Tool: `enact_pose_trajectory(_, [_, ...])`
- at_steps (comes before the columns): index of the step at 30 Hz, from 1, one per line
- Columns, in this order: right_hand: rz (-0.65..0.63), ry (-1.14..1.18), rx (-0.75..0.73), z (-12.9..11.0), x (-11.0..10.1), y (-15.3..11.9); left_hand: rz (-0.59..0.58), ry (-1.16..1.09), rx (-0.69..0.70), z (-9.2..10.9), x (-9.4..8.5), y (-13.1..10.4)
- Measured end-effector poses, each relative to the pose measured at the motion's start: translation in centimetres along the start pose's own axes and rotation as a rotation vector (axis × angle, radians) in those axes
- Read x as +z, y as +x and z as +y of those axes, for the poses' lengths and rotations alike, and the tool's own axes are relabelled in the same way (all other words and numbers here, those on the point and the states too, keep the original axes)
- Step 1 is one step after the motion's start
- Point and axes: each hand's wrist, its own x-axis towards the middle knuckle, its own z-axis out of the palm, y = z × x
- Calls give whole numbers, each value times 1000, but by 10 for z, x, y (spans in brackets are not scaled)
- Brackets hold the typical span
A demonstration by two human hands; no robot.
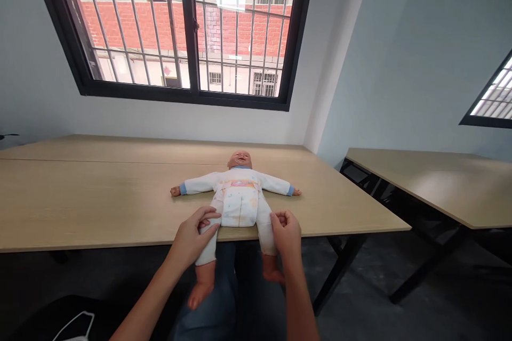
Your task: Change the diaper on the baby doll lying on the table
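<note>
A baby doll [240,159] lies on its back on the table, arms spread wide and legs hanging over the front edge. It wears a white outfit with blue cuffs, and a printed diaper [240,208] is wrapped around its hips over the clothes. My left hand [196,234] is closed around the doll's left-side trouser leg [208,250], thumb and fingers on either side. On the other side, my right hand [286,229] pinches the outer fabric of the right-side trouser leg [265,232]. Both bare doll feet show below the cuffs.
The wooden table [100,197] meets the wall under a barred window [192,26]. A second table [440,181] stands at the right, across a gap. My legs [224,303] are under the front edge. A white strap [80,319] shows at bottom left.
</note>
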Motion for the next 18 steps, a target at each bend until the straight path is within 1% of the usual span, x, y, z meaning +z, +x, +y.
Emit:
enact_pose_trajectory(4, [-40, 44, 60, 9, -5, 3, 41, 88, 39, 9, 7, -11])
enact_pose_trajectory(8, [-19, -89, 40, 9, -6, 5, 90, 181, 62, 14, 14, -16])
enact_pose_trajectory(12, [-19, -209, 20, 8, -5, 6, 108, 194, 75, 15, 17, -17])
enact_pose_trajectory(18, [-21, -232, 7, 10, -6, 4, 94, 188, 43, 19, 17, -14])
